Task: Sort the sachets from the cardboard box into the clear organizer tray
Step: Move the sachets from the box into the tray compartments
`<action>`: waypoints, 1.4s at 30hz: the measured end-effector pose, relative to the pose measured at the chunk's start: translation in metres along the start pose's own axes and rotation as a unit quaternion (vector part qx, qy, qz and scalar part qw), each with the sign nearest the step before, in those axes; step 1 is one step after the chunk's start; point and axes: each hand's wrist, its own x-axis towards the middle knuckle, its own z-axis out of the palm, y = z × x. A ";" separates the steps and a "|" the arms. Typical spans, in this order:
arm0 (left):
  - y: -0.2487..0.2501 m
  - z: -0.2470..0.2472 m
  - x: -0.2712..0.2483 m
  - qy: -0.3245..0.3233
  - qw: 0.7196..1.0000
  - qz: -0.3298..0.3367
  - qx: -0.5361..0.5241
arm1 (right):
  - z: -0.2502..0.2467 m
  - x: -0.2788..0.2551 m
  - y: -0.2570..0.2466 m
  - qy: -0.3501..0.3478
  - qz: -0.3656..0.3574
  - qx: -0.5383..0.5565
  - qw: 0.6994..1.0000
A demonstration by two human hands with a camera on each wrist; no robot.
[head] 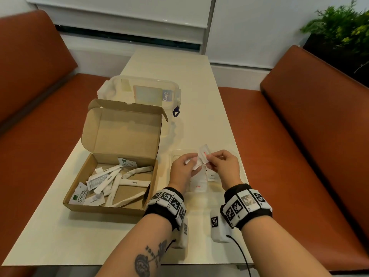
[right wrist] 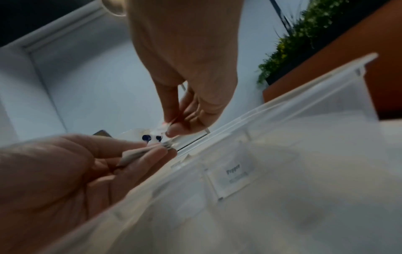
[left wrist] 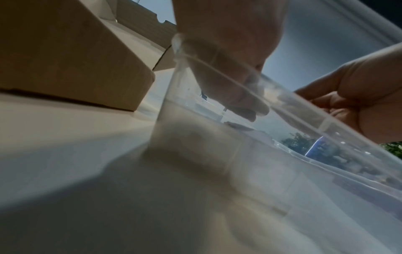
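Left hand clamps several sachets while right hand pinches one sachet above the tray; peeling one loose risks dropping the rest into wrong compartments.

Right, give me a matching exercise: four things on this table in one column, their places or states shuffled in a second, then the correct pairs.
Things:
1. Brown cardboard box
2. Small white sachet with red print
3. White sachet printed "Pepper"
4. Green-and-white Stevia sachet

Places or states:
A. Lying in the clear plastic organizer tray
B. Pinched between the left hand and right hand
C. In the box's near left corner
D. Open, lid flap standing up

Pairs: 1-D, 2-B, 3-A, 4-C
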 end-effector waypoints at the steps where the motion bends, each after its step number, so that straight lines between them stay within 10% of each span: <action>1: -0.001 0.000 0.000 -0.008 1.000 -0.006 0.005 | 0.000 0.000 0.000 0.001 0.005 0.031 1.000; 9: -0.007 -0.005 0.003 -0.006 0.990 0.027 0.141 | 0.004 0.003 -0.003 -0.040 -0.021 -0.116 0.992; 15: -0.009 -0.004 0.006 -0.003 0.962 0.057 0.268 | 0.005 0.016 -0.032 -0.158 -0.144 -0.331 0.919; 26: -0.009 -0.007 0.009 0.139 0.970 0.109 0.165 | -0.012 0.010 -0.013 -0.177 -0.067 -0.322 0.928; 42: -0.011 -0.008 0.010 0.119 0.974 0.110 0.159 | -0.008 -0.009 0.029 -0.148 -0.098 -0.446 0.877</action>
